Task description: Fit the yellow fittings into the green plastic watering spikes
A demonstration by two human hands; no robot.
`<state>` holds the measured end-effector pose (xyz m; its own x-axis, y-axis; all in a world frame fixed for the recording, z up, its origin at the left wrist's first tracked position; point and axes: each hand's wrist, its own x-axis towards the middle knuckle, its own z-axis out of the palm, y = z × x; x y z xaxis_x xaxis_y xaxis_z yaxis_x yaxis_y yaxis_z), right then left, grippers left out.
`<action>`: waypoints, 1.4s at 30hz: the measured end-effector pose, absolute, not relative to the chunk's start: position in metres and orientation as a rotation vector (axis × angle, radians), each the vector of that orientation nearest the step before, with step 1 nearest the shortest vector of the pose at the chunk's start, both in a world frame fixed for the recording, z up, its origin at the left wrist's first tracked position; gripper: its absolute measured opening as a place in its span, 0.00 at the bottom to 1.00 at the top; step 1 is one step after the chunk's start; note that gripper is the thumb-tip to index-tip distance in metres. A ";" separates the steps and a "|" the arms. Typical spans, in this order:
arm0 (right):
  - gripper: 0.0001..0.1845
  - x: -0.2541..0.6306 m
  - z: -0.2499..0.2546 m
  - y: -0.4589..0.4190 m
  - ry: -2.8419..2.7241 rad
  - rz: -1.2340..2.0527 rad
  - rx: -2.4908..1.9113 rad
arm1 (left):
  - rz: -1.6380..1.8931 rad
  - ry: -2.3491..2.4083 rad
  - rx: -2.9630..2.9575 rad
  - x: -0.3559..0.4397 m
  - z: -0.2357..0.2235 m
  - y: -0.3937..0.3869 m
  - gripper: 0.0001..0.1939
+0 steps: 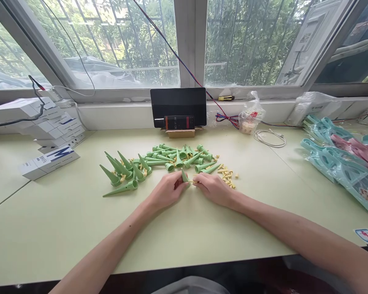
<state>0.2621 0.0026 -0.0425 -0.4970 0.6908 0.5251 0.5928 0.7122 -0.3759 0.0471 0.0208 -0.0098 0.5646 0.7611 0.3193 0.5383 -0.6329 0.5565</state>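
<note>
My left hand is closed around a green plastic cone spike, its pointed tip up and leaning left. Close by, my right hand pinches a small yellow plastic peg against the lower side of that spike; whether it is inside a hole I cannot tell. Beyond the hands lies a heap of loose green spikes. To the left, several green spikes stand tip up with yellow pegs at their bases, and one spike lies on its side. Loose yellow pegs are scattered beside my right hand.
A dark tablet and a phone stand at the back. White boxes are stacked on the left. At the right are a plastic-bagged cup, a coiled white cable and wrapped teal plastic items.
</note>
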 end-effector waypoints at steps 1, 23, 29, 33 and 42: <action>0.10 0.262 -0.043 0.003 -2.253 0.191 -0.969 | 0.756 1.055 2.401 0.047 -0.009 0.021 0.06; 0.09 0.263 -0.041 0.004 -2.313 0.232 -0.977 | 0.684 1.081 2.405 0.047 -0.008 0.018 0.11; 0.10 0.263 -0.043 0.004 -2.323 0.262 -0.971 | 0.674 1.061 2.397 0.048 -0.008 0.017 0.11; 0.12 0.263 -0.043 0.003 -2.337 0.272 -0.984 | 0.690 1.040 2.403 0.047 -0.009 0.017 0.11; 0.15 0.264 -0.036 0.001 -2.377 0.304 -1.006 | 0.685 1.008 2.404 0.046 -0.011 0.017 0.10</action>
